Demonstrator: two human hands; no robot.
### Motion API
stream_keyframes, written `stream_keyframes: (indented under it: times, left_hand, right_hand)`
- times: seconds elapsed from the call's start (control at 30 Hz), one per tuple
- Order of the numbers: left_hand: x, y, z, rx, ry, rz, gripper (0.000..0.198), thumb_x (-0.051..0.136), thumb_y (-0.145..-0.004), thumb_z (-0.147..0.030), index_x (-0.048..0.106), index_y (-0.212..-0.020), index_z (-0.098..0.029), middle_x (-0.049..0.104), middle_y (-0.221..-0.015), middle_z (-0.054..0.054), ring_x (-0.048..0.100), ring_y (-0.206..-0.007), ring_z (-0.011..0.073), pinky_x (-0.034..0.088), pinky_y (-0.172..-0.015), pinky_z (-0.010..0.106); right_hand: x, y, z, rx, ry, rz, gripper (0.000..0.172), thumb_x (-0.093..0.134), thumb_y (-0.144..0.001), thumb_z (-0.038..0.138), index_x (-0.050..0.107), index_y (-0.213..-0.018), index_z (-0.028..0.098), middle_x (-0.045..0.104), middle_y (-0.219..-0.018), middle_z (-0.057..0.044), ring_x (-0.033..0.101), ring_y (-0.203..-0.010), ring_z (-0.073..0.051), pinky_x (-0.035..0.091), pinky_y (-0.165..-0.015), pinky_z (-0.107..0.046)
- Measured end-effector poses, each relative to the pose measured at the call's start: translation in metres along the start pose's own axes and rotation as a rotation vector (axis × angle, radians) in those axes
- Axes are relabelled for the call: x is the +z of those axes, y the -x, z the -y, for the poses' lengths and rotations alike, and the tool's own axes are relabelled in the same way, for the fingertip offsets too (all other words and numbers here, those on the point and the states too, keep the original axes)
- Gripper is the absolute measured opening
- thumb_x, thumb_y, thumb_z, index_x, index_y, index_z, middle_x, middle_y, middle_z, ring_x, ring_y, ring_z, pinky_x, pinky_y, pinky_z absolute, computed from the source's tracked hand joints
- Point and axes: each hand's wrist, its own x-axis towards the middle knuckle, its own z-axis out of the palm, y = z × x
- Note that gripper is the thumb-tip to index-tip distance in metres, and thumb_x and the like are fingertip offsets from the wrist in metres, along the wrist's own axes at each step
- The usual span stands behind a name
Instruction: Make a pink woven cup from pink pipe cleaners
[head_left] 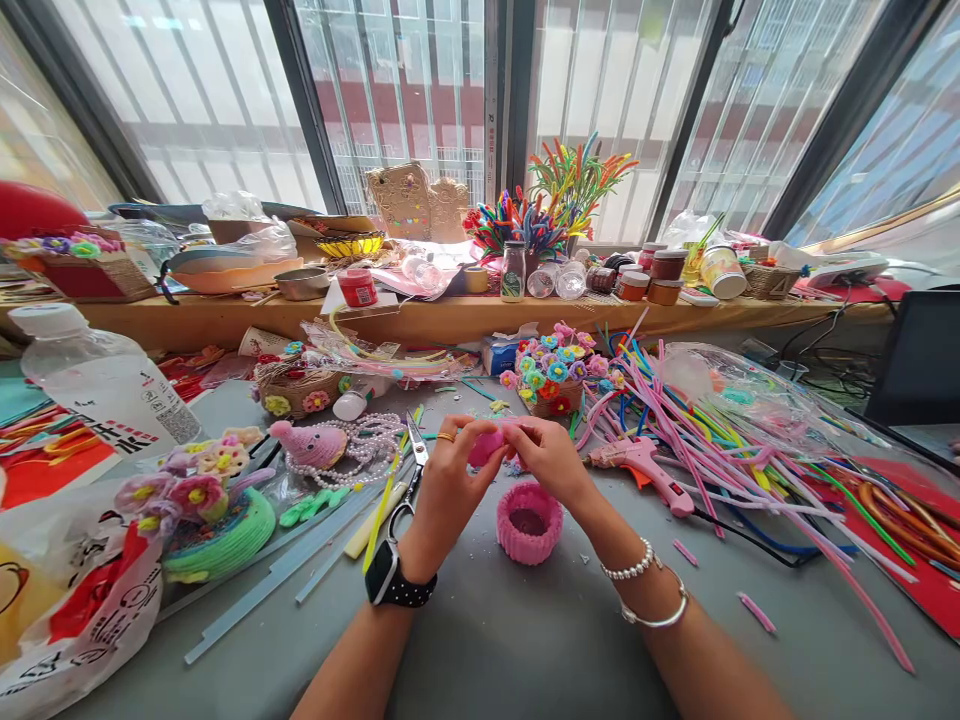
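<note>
Both of my hands meet over the middle of the table around a small pink fuzzy piece [486, 446], possibly pipe cleaner; its exact shape is partly hidden by fingers. My left hand [459, 480] grips it from the left, thumb and fingers closed. From the right, my right hand [546, 458] pinches its other edge. Just below them stands a round pink pot [529, 523] with a ribbed fuzzy wall and an open top. Scissors [415, 462] lie left of my left hand, and a pink glue gun [646, 470] rests right of my right hand.
Pink pipe cleaners [720, 450] spread over the right side. Glue sticks [277, 580], a pink crocheted figure [309, 444] and a green flower piece [225, 535] lie left. A flower basket [559, 385] stands behind my hands. A bottle [97, 375] stands far left, a laptop [919, 360] far right.
</note>
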Motion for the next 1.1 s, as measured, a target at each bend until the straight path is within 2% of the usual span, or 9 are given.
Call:
stream_keyframes:
  times: [0.17,0.3,0.5,0.63,0.77,0.83,0.9,1.0,1.1]
  left_hand:
    - [0.0,0.0,0.0,-0.039,-0.002,0.044,0.02,0.055,-0.077,-0.027,0.054,-0.096,-0.021,0.051,-0.091,0.006,0.056,-0.082,0.0167,0.05,-0.071,0.031]
    - [-0.004,-0.004,-0.002,-0.137,0.135,0.063,0.015,0.057,-0.075,-0.025,0.055,-0.089,-0.018,0.052,-0.087,0.004,0.056,-0.07,0.0124,0.05,-0.064,0.027]
    - [-0.006,-0.005,-0.002,-0.209,0.243,0.075,0.018,0.056,-0.076,-0.029,0.054,-0.09,-0.018,0.054,-0.089,0.003,0.058,-0.071,0.0126,0.048,-0.058,0.024]
    - [-0.004,-0.003,-0.003,-0.142,0.228,0.089,0.017,0.055,-0.077,-0.026,0.053,-0.092,-0.019,0.058,-0.088,0.004,0.057,-0.079,0.0151,0.046,-0.067,0.027]
    - [-0.002,-0.002,-0.004,-0.151,0.241,0.088,0.015,0.056,-0.076,-0.024,0.054,-0.091,-0.019,0.06,-0.09,0.004,0.056,-0.084,0.0165,0.045,-0.074,0.03]
    - [0.0,-0.002,-0.003,-0.211,0.342,0.079,0.015,0.057,-0.075,-0.025,0.055,-0.089,-0.019,0.06,-0.09,0.004,0.056,-0.082,0.016,0.045,-0.073,0.029]
    - [0.0,-0.002,-0.003,-0.309,0.511,0.076,0.018,0.06,-0.073,-0.027,0.055,-0.087,-0.019,0.06,-0.086,0.003,0.056,-0.076,0.0144,0.046,-0.067,0.027]
    - [-0.001,-0.002,-0.004,-0.477,0.779,0.09,0.021,0.065,-0.069,-0.028,0.055,-0.085,-0.019,0.058,-0.077,-0.001,0.055,-0.065,0.0106,0.045,-0.056,0.021]
    - [-0.004,-0.003,-0.007,-0.578,0.948,0.077,0.022,0.067,-0.066,-0.026,0.054,-0.083,-0.019,0.056,-0.071,-0.004,0.054,-0.062,0.008,0.043,-0.054,0.018]
  right_hand:
    - [-0.004,0.001,0.003,-0.041,0.084,-0.034,0.03,0.045,-0.079,0.03,0.056,-0.055,0.017,0.056,-0.053,-0.001,0.048,-0.051,-0.011,0.033,-0.053,-0.022]
    - [-0.009,0.001,0.005,-0.035,0.109,-0.022,0.023,0.048,-0.074,0.025,0.055,-0.054,0.016,0.056,-0.052,-0.001,0.048,-0.049,-0.011,0.033,-0.05,-0.022]
    - [-0.012,0.001,0.007,-0.003,-0.076,0.1,0.024,0.052,-0.074,0.038,0.058,-0.065,0.015,0.059,-0.059,-0.001,0.049,-0.052,-0.01,0.036,-0.048,-0.02]
    - [-0.007,0.002,0.004,0.002,0.007,0.013,0.03,0.045,-0.08,0.039,0.057,-0.065,0.015,0.056,-0.056,-0.001,0.047,-0.05,-0.011,0.035,-0.049,-0.021]
    - [0.001,0.002,0.002,-0.068,0.239,-0.055,0.03,0.041,-0.083,0.033,0.056,-0.064,0.016,0.058,-0.06,-0.004,0.049,-0.055,-0.013,0.033,-0.053,-0.024]
    - [0.003,0.003,0.003,-0.103,0.346,-0.102,0.029,0.041,-0.083,0.031,0.054,-0.062,0.017,0.058,-0.063,-0.005,0.049,-0.058,-0.014,0.032,-0.055,-0.025]
    - [0.004,0.004,0.004,-0.103,0.336,-0.112,0.028,0.041,-0.083,0.03,0.053,-0.061,0.017,0.057,-0.061,-0.004,0.048,-0.057,-0.014,0.032,-0.055,-0.025]
    - [0.003,0.005,0.008,-0.056,0.153,-0.075,0.028,0.042,-0.082,0.032,0.051,-0.06,0.018,0.054,-0.056,-0.001,0.046,-0.052,-0.012,0.032,-0.052,-0.023]
    - [0.002,0.005,0.009,-0.009,-0.039,-0.03,0.029,0.044,-0.081,0.037,0.05,-0.059,0.018,0.051,-0.053,0.001,0.044,-0.05,-0.011,0.032,-0.05,-0.022]
